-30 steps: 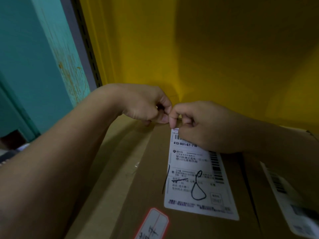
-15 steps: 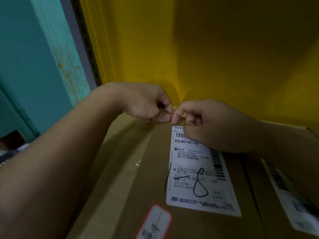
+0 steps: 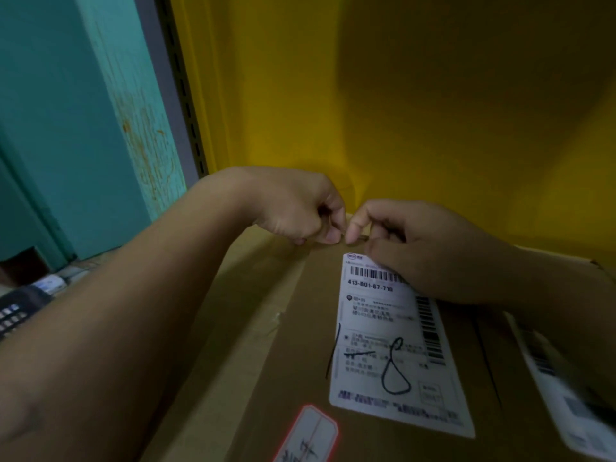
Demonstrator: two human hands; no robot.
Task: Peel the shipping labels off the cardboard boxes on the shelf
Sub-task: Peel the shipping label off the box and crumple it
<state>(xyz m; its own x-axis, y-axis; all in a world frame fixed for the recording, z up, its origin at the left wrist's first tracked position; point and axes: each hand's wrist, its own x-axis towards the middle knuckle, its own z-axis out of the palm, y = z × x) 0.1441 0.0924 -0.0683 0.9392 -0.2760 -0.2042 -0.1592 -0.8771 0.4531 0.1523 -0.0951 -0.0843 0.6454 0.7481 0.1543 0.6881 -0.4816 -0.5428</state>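
A white shipping label (image 3: 390,345) with barcodes and a black pen scrawl lies flat on the top of a cardboard box (image 3: 266,345). My left hand (image 3: 296,211) and my right hand (image 3: 423,248) meet fingertip to fingertip at the box's far edge, just above the label's top left corner. Both have curled fingers and pinch a thin dark strip between them, too small to identify. My right hand's heel covers the label's top right corner. A second, blurred shipping label (image 3: 563,388) lies on the box at the right.
A small red-edged sticker (image 3: 310,435) with handwriting sits at the box's near edge. A yellow wall (image 3: 416,95) closes the shelf bay behind and above. A slotted grey shelf upright (image 3: 176,85) and a teal wall (image 3: 66,128) stand at the left.
My right hand has shifted slightly right and away from the label's top left corner, uncovering more of the top barcode. My left hand has stayed at the box's far edge.
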